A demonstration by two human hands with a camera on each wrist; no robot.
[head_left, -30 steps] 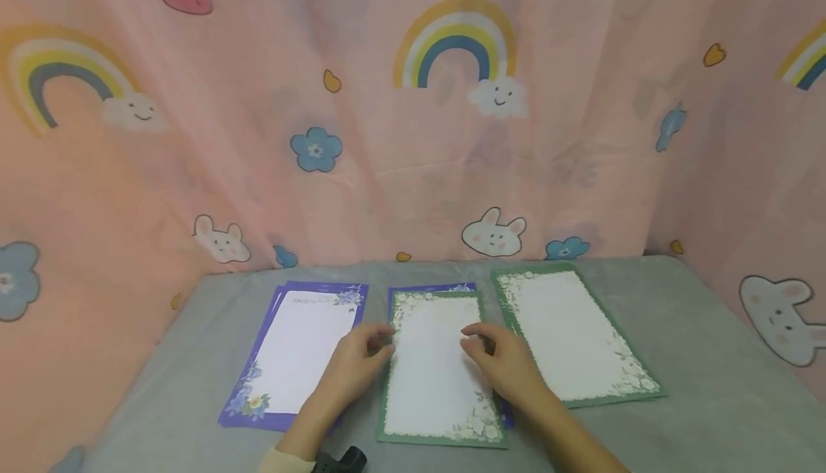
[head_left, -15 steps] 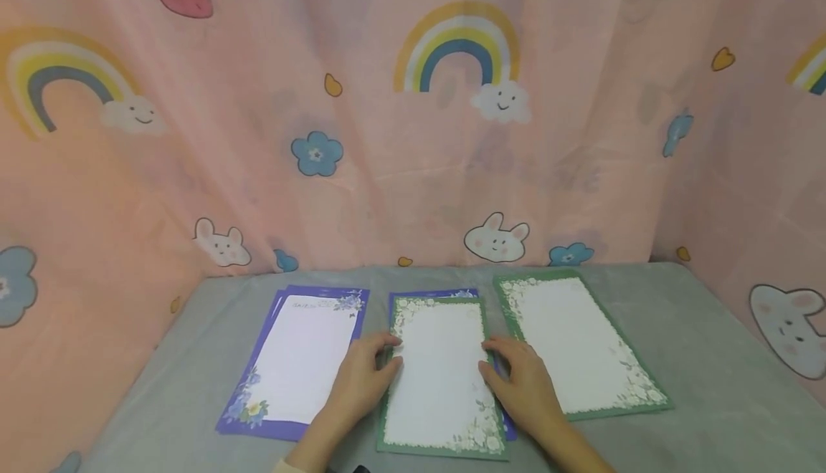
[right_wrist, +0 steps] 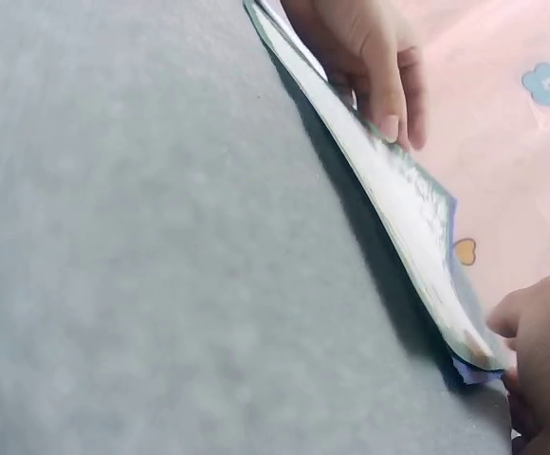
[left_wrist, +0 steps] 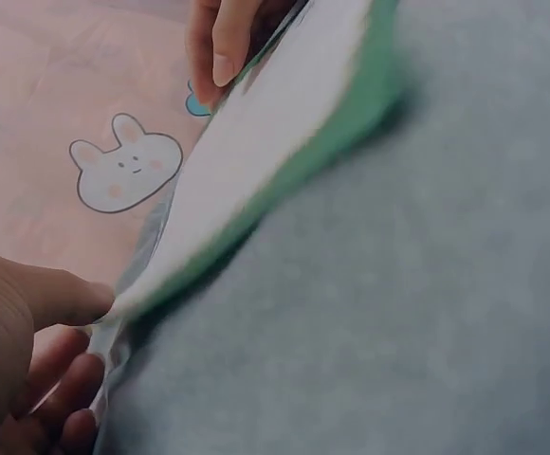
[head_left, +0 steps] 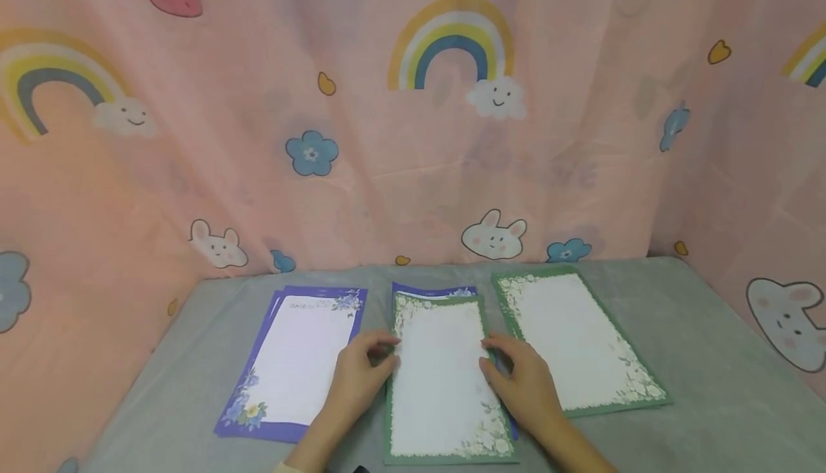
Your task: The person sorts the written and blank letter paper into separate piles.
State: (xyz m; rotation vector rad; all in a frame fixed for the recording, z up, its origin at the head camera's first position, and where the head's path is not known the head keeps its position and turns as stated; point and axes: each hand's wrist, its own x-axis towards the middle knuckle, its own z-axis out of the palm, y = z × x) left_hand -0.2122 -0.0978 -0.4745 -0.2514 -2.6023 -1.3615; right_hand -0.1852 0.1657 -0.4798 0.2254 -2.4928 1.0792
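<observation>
In the middle of the head view lies a white paper with a green floral border (head_left: 445,380), over a purple-bordered paper (head_left: 426,291) that shows only at its top and right edges. My left hand (head_left: 358,378) pinches the left edge between thumb and fingers. At the right edge my right hand (head_left: 525,383) pinches likewise. In the left wrist view the green-bordered paper (left_wrist: 256,180) bows, its near edge raised off the cloth. The right wrist view shows the papers (right_wrist: 398,209) edge-on, a purple corner below the green one. How many sheets are held is hidden.
Purple-bordered papers (head_left: 303,365) lie at the left, slightly fanned. On the right lie larger-looking green-bordered papers (head_left: 581,344). Grey cloth (head_left: 723,387) covers the table, and a pink patterned curtain (head_left: 387,193) hangs along its back and sides.
Both hands came in to the middle papers' edges and now pinch them. The green-bordered paper has shifted slightly right and nearer, and the purple paper's top edge now curves up.
</observation>
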